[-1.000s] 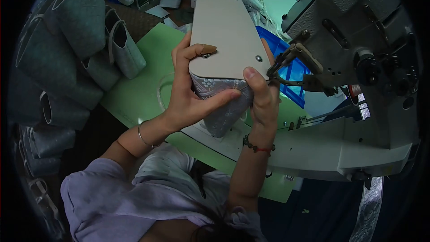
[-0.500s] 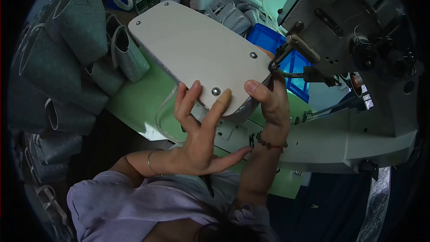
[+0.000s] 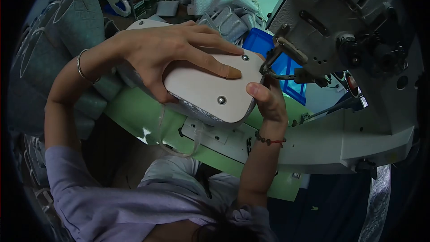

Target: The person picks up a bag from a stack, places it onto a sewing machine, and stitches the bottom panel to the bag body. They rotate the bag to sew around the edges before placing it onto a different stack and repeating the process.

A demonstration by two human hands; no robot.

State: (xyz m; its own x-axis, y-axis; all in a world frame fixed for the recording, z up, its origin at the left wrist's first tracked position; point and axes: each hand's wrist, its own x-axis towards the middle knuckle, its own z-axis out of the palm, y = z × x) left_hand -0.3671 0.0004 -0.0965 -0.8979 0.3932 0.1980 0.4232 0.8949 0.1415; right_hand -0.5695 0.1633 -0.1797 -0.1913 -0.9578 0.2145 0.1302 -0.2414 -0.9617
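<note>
A white panel with metal studs [image 3: 201, 85] forms the upward-facing base of a grey patterned bag, whose edge lies at the sewing machine's needle area [image 3: 265, 71]. Across the panel's far part lies my left hand [image 3: 179, 51], fingers spread and pointing right, thumb at the near edge; one finger has a tan cover on its tip. My right hand [image 3: 268, 101] grips the bag's right end, thumb on the corner of the panel and the other fingers mostly hidden behind it. A pale strap [image 3: 161, 130] hangs from the bag's near side.
The sewing machine's body [image 3: 380, 139] fills the right side. Blue crates [image 3: 260, 42] stand behind the bag. Grey bags [image 3: 83, 31] hang at the left, and a pile of grey pieces [image 3: 228, 18] lies at the back. The worktop is green [image 3: 130, 112].
My left hand has moved from the panel's near edge up and over its top. The bag has turned slightly and shifted a little, and my right hand has stayed at its right end.
</note>
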